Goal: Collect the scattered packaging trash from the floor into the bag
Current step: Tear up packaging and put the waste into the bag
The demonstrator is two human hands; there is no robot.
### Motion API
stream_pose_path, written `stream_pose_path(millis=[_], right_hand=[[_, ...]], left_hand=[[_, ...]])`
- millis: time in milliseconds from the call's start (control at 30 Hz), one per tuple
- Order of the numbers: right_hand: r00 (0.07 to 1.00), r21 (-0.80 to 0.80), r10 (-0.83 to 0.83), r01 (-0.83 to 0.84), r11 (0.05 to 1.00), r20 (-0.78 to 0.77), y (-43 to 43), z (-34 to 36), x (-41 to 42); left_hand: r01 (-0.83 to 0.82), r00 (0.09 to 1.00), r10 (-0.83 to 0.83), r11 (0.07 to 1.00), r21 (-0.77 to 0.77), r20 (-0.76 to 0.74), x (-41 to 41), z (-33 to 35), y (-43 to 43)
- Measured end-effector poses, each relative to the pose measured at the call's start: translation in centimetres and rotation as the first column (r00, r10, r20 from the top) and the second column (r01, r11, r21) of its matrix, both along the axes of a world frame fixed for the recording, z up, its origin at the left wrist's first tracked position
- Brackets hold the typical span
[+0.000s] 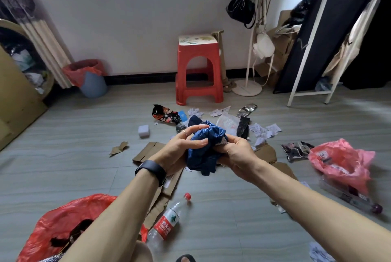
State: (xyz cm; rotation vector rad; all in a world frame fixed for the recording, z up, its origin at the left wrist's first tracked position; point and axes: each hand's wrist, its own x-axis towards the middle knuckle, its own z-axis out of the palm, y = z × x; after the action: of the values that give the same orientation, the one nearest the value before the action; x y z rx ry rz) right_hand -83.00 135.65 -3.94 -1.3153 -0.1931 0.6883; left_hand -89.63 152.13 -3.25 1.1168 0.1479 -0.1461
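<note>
Centre frame: left hand [186, 143] and right hand [237, 151] both grip a crumpled blue plastic wrapper [206, 149], fingers curled into it, held above the floor. Red bag [63, 221] lies open lower left. Plastic bottle [169, 219] beside it; torn cardboard [148, 151] beneath the hands.

1. A red plastic stool [198, 71] stands against the white wall ahead of me.
2. A round blue plastic bin [94, 87] sits to its left.
3. A black bag [241, 10] hangs on the white coat stand [247, 89] to its right.
</note>
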Motion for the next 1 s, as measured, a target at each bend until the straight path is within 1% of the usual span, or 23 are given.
stream_pose_path(millis=[67,133,200,267,300,333,367,400,433,467,500,533,600,633,667,733,800,833,867,900,967,1000], right_hand=[[0.999,-0.041,0.002,-0.001,0.999,0.046,-0.1,0.0,0.0],[0.995,-0.083,0.021,-0.013,0.996,0.098,-0.1,-0.1,0.0],[0.986,-0.117,0.056,-0.038,0.992,0.158,0.0,0.1,-0.2],[0.978,-0.136,0.083,-0.057,0.989,0.192,-0.2,0.1,-0.4],[0.970,-0.174,0.105,-0.067,0.982,0.220,0.5,0.0,-0.5],[0.958,-0.249,0.107,-0.039,0.968,0.265,0.4,-0.3,-0.4],[0.936,-0.349,0.134,-0.012,0.937,0.326,0.7,-0.6,-0.3],[0.906,-0.438,0.187,-0.002,0.899,0.380,1.5,-0.7,-0.4],[0.867,-0.515,0.250,0.009,0.857,0.431,2.1,-0.9,-0.6],[0.820,-0.579,0.323,0.013,0.815,0.473,2.8,-1.0,-0.9],[0.756,-0.646,0.421,0.003,0.763,0.501,3.4,-0.8,-1.2],[0.673,-0.709,0.539,-0.030,0.705,0.507,4.7,-1.0,-2.0],[0.500,-0.814,0.730,-0.080,0.576,0.467,7.7,-1.7,-3.8],[0.434,-0.849,0.786,-0.084,0.522,0.441,8.9,-2.1,-4.5],[0.376,-0.867,0.823,-0.090,0.490,0.426,10.7,-3.1,-5.6],[0.308,-0.883,0.861,-0.113,0.456,0.405,13.4,-5.2,-7.6],[0.250,-0.883,0.883,-0.159,0.442,0.397,15.8,-7.8,-9.7],[0.227,-0.883,0.892,-0.180,0.434,0.392,16.9,-9.3,-10.8],[0.214,-0.882,0.895,-0.191,0.431,0.391,17.8,-10.8,-11.8],[0.205,-0.883,0.899,-0.197,0.425,0.387,18.3,-12.1,-12.7],[0.177,-0.896,0.916,-0.206,0.393,0.361,18.9,-14.5,-14.4],[0.153,-0.905,0.926,-0.208,0.371,0.345,19.3,-15.8,-15.1]], left_hand=[[-0.054,0.999,0.054,0.998,0.020,0.006,0.3,-0.2,0.0],[-0.143,0.990,0.144,0.986,0.086,-0.007,0.6,-0.2,0.0],[-0.235,0.971,0.236,0.949,0.211,0.020,0.8,-0.2,0.1],[-0.315,0.948,0.313,0.886,0.340,0.063,0.8,0.1,0.3],[-0.369,0.926,0.368,0.839,0.400,0.083,0.4,0.1,1.5],[-0.406,0.907,0.409,0.789,0.461,0.099,0.3,0.1,2.2],[-0.451,0.877,0.467,0.717,0.531,0.114,0.0,-0.1,3.4],[-0.492,0.836,0.533,0.616,0.616,0.135,-1.0,-0.2,5.2],[-0.495,0.802,0.579,0.507,0.706,0.146,-2.1,-0.6,6.8],[-0.470,0.774,0.615,0.394,0.790,0.154,-3.5,-1.1,8.3],[-0.424,0.755,0.639,0.304,0.853,0.147,-5.1,-1.8,9.5],[-0.366,0.731,0.671,0.228,0.902,0.127,-7.3,-2.7,10.9],[-0.264,0.677,0.730,0.116,0.957,0.098,-12.0,-4.7,13.5],[-0.228,0.662,0.744,0.090,0.970,0.087,-13.7,-5.7,14.4],[-0.194,0.644,0.762,0.078,0.978,0.068,-15.9,-6.7,15.7],[-0.158,0.631,0.776,0.102,0.982,0.021,-18.9,-9.0,17.3],[-0.142,0.645,0.764,0.142,0.980,-0.017,-21.0,-11.6,18.0],[-0.108,0.660,0.750,0.157,0.982,-0.048,-21.8,-13.2,18.0],[-0.041,0.667,0.739,0.171,0.984,-0.101,-22.5,-14.9,17.7],[0.065,0.656,0.736,0.164,0.984,-0.166,-23.4,-16.5,17.0],[0.339,0.580,0.759,0.106,0.935,-0.297,-25.0,-19.6,15.6],[0.427,0.531,0.765,0.131,0.895,-0.365,-25.9,-21.0,15.3]])
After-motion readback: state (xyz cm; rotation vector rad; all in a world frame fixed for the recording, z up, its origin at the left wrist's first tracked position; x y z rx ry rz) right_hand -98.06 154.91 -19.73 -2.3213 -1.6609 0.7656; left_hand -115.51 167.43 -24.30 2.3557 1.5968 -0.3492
